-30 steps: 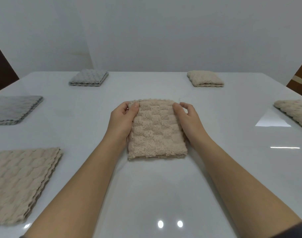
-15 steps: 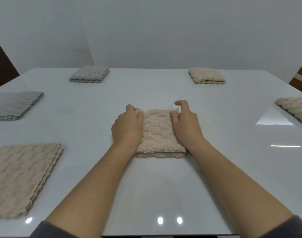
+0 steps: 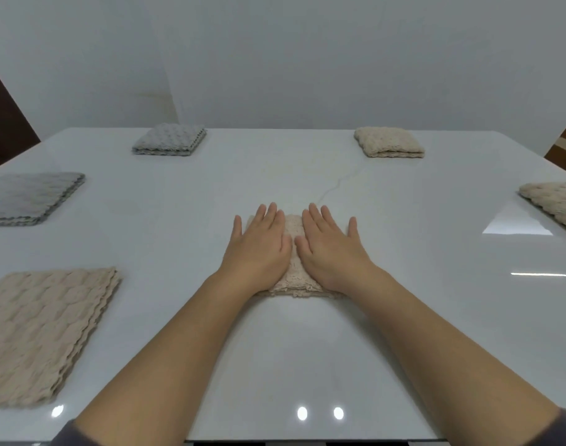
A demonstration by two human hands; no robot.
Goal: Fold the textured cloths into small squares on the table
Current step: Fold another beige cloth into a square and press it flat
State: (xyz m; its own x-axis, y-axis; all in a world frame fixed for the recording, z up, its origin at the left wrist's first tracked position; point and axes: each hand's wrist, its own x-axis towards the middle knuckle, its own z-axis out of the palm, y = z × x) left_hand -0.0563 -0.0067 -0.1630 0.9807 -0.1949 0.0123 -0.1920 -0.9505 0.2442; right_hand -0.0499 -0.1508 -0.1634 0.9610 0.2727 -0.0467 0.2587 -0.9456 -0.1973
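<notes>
Evidently the flattening step was in hand: at the middle of the desk (image 3: 307,349), the folded beige cloth (image 3: 293,275), a small nubbly square with a layered near edge, was pressed under the left hand (image 3: 259,249) and right hand (image 3: 330,252), fingers spread flat. Setting it aside was judged due next.

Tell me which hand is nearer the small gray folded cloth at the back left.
Left. The left hand lies nearer the person and rightward of the gray folded cloth; the right hand lies farther right.
</notes>
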